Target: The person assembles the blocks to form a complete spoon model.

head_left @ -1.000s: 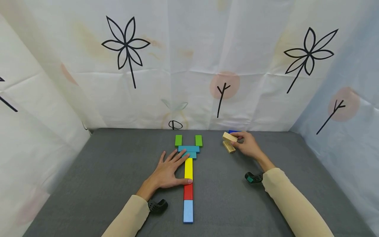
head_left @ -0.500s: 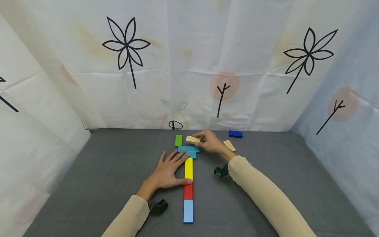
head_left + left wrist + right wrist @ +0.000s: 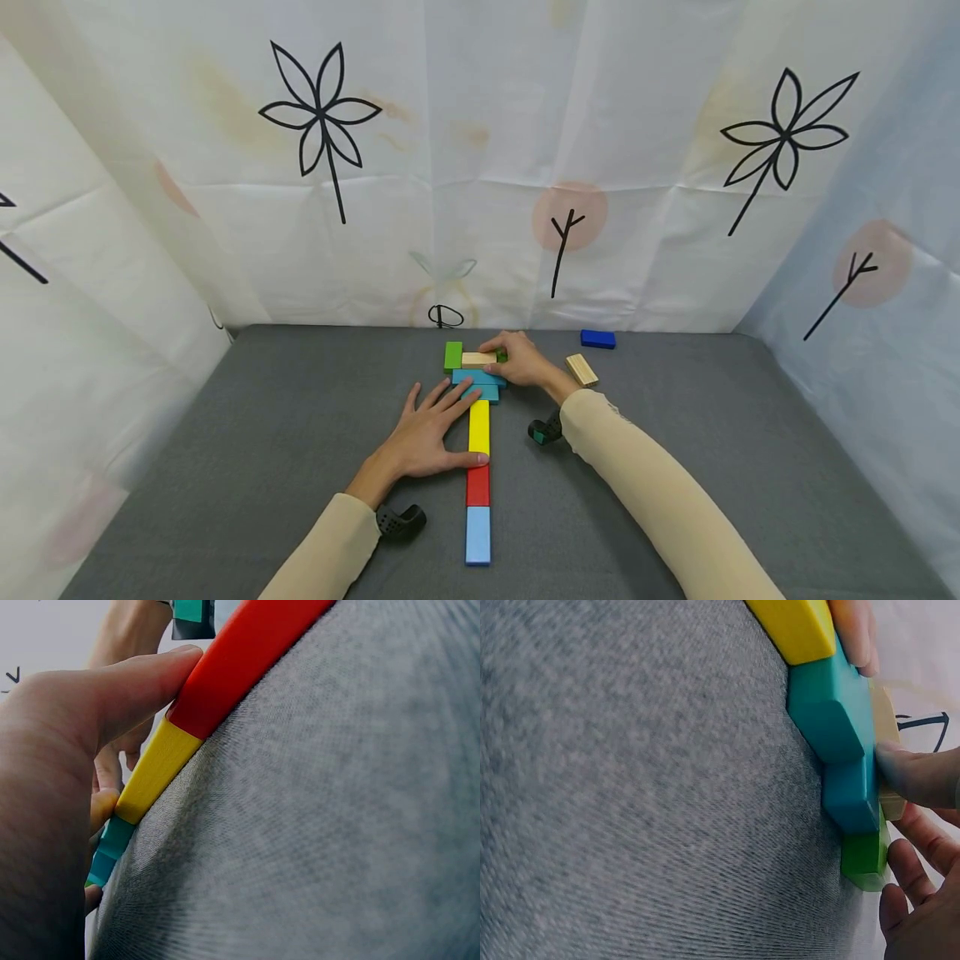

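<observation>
My right hand pinches a plain wooden block between thumb and fingers. That block lies crosswise between two green blocks, the left green block in full view and the right green block partly behind my fingers. Just below it in the head view come a blue block and a shorter teal block. A yellow block, a red block and a light blue block run in line toward me. Spread out, my left hand touches the row, fingertips at the teal block, thumb near the yellow-red joint.
Another wooden block lies at an angle right of my right hand. Behind it, close to the table's far edge, is a dark blue block. Grey cloth covers the table, and a patterned curtain hangs behind.
My right hand has carried the wooden block leftward from beside the other wooden block, then lowered it between the green ones. My left hand has stayed in place.
</observation>
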